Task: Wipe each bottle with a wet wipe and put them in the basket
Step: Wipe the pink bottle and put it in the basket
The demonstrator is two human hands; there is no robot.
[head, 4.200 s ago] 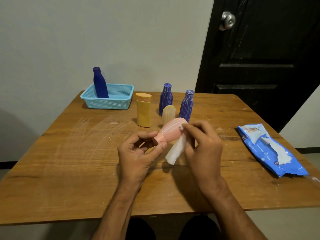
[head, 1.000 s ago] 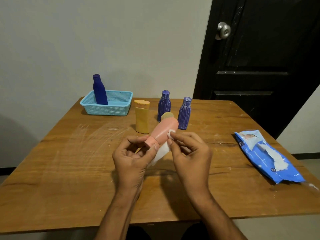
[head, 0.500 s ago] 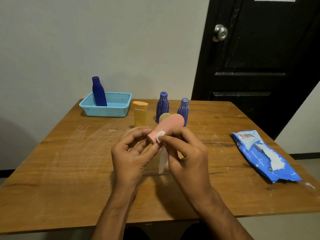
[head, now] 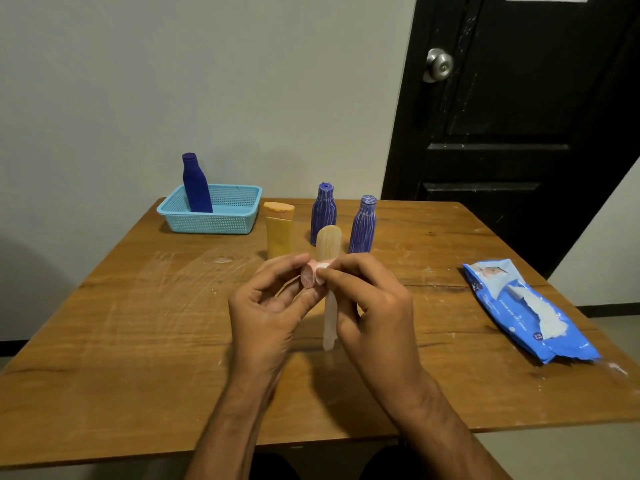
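Note:
My left hand (head: 270, 317) grips the cap end of a pink bottle (head: 309, 279), which points away from me and is mostly hidden by my fingers. My right hand (head: 367, 306) pinches a white wet wipe (head: 329, 323) against the bottle's cap; the wipe's tail hangs down between my hands. Behind them stand a yellow bottle (head: 278, 230), a cream bottle (head: 329, 242) and two striped purple bottles (head: 323, 213) (head: 363, 225). A light blue basket (head: 221, 220) at the far left holds a dark blue bottle (head: 196, 183) upright.
A blue pack of wet wipes (head: 526, 310) lies open on the right side of the wooden table (head: 121, 341). A black door (head: 512, 116) with a round knob stands behind the table's right corner. A plain wall runs behind the basket.
The pink bottle has tipped further away from me until only its cap end shows. My right hand has slid the wipe from the body to the cap.

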